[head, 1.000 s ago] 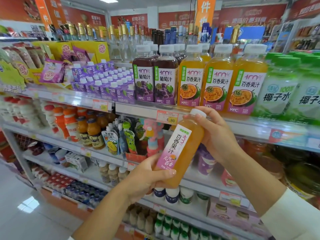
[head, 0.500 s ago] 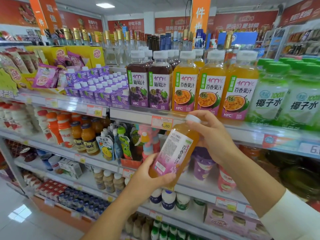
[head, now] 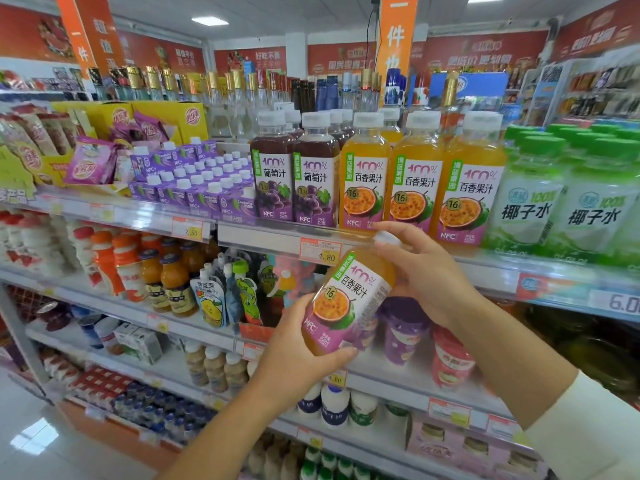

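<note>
1. The store shelf point(head: 263, 237) carries rows of drinks, with green-capped coconut water bottles point(head: 561, 209) at the right of its upper tier
2. Three passion fruit juice bottles point(head: 415, 181) stand beside two grape juice bottles point(head: 294, 181), just above the hands
3. The held passion fruit juice bottle point(head: 349, 299) tilts in mid-air before the tier below, label towards the camera, hiding part of a purple cup point(head: 403, 327)
4. The right hand point(head: 429, 282) grips its neck by the white cap, and the left hand point(head: 294, 355) grips its base
5. A 4.80 price tag point(head: 320, 251) sits just beside its shoulder
</note>
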Demonstrator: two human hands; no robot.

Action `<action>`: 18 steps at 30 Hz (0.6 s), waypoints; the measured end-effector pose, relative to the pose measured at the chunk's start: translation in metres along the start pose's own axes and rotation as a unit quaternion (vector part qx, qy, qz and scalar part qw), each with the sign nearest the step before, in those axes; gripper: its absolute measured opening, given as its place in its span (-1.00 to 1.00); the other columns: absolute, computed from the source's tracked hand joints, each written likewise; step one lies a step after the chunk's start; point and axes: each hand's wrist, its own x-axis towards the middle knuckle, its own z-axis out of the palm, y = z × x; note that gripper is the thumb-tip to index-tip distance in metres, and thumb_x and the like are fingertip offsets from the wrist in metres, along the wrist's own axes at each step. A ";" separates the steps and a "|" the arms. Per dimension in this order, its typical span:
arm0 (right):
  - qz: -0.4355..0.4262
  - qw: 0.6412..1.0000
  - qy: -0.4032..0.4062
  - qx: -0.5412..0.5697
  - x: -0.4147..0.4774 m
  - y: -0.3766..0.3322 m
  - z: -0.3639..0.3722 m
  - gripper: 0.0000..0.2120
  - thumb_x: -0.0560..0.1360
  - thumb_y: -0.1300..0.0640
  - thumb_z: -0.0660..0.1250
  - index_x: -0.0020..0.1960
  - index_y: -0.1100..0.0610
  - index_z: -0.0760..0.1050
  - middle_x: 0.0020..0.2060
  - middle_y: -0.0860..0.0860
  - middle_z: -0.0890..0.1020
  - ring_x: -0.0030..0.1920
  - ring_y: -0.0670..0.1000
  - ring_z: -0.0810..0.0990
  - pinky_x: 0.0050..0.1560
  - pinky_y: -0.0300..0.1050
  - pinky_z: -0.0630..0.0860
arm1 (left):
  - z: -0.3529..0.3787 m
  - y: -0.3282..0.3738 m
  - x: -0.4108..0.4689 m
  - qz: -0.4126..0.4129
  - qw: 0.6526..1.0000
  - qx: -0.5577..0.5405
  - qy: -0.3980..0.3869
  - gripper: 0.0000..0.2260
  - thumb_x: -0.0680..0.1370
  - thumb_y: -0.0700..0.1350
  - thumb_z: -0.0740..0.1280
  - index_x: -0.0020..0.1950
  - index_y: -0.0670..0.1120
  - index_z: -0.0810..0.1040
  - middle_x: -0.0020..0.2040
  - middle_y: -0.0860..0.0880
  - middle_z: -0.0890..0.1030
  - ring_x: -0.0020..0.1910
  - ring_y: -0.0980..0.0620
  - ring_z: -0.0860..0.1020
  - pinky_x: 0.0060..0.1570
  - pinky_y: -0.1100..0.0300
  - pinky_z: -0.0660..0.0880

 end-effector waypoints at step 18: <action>-0.139 0.971 -0.059 -0.186 0.000 -0.144 -0.021 -0.71 0.51 0.20 0.38 0.20 -0.01 0.54 -0.06 0.01 0.72 -0.14 -0.02 0.72 -0.32 -0.14 0.62 | -0.040 0.090 0.063 0.062 0.994 0.023 -0.092 -0.33 0.34 0.22 0.53 0.39 0.23 0.35 0.18 0.33 0.59 0.12 0.39 0.55 0.16 0.30 0.48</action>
